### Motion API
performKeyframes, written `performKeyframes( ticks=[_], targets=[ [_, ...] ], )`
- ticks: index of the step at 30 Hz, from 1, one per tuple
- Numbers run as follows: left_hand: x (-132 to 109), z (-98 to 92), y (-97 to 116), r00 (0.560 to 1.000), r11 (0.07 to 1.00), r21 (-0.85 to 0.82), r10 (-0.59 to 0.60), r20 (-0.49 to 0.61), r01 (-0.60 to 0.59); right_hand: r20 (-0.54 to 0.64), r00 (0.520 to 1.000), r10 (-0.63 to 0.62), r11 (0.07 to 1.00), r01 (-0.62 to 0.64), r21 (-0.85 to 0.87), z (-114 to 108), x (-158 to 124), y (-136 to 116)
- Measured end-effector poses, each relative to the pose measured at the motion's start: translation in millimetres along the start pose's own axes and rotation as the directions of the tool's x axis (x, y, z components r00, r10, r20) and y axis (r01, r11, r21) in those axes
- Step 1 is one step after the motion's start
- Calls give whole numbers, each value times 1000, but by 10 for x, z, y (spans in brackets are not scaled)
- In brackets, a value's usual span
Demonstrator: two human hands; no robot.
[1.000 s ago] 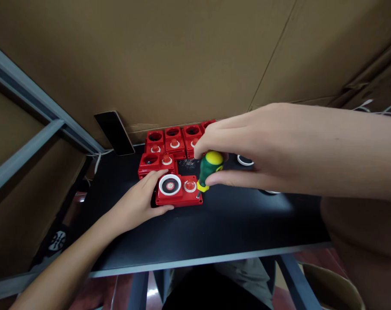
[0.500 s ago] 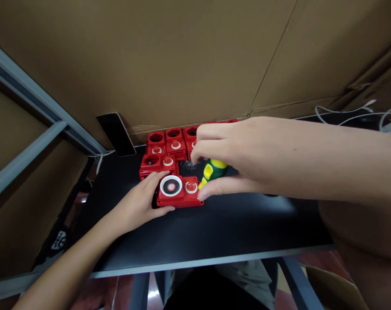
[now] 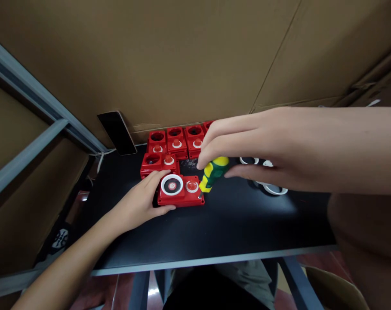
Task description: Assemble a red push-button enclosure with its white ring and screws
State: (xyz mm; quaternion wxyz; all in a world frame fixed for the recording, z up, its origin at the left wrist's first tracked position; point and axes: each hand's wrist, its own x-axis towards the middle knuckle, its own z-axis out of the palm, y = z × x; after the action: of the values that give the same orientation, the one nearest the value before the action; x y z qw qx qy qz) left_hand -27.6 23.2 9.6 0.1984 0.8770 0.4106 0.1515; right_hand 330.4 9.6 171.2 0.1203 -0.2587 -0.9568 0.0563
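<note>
Red beacon housing [image 3: 181, 199] wears its white ring [image 3: 163, 185], left hand [image 3: 143, 196] clamping it, right hand [image 3: 258, 140] gripping a screwdriver [image 3: 215, 172]! Housings behind [image 3: 181, 152] sit ringless.

We take this for an assembly workshop: a screwdriver [image 3: 215, 172], red alarm units [image 3: 177, 144] near the far edge of the worktop [image 3: 221, 228], cardboard [image 3: 169, 60] behind.

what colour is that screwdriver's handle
The screwdriver's handle is dark green and yellow, best seen in the head view.
</note>
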Motion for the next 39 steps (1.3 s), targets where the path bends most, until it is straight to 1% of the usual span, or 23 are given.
performKeyframes(
  ticks=[3, 6, 9, 14, 21, 24, 27, 29, 32, 36, 39],
  targets=[
    [-3, 4, -12, 1000, 1000, 7, 6, -7, -6, 41, 998, -44, 997, 41, 67, -18, 27, 8],
    [-10, 10, -16, 1000, 1000, 14, 17, -13, -17, 43, 999, -8, 997, 4, 81, -19, 48, 0],
    [-14, 14, -9, 1000, 1000, 20, 19, -10, -19, 48, 997, 57, 997, -60, 46, -12, 65, -11],
    [-6, 8, 4, 1000, 1000, 11, 13, -6, -13, 16, 989, 148, 989, -148, -7, 0, 107, -42],
    [-10, -1, 15, 1000, 999, 35, 16, 4, -17, -21, 982, 188, 979, -189, -71, 52, 165, -53],
    [-20, -3, 10, 999, 998, 55, 34, 4, -35, 17, 975, 219, 973, -217, -82, 57, 176, -49],
    [-26, -4, 3, 999, 997, 60, 41, -3, -40, 87, 964, 250, 968, -248, -28, 31, 174, -37],
    [-24, -2, -2, 999, 998, 56, 33, -6, -33, 96, 969, 229, 973, -232, 19, 8, 156, -17],
    [-16, 2, -5, 1000, 998, 50, 23, -2, -23, 52, 988, 144, 987, -147, 61, -14, 103, 25],
    [-8, -1, -2, 1000, 999, 42, 23, -3, -23, 2, 999, 46, 998, -46, 54, -20, 32, 63],
    [-10, -3, -4, 1000, 999, 44, 28, -4, -28, 14, 1000, -4, 998, 3, 60, -26, 17, 70]
  ],
)
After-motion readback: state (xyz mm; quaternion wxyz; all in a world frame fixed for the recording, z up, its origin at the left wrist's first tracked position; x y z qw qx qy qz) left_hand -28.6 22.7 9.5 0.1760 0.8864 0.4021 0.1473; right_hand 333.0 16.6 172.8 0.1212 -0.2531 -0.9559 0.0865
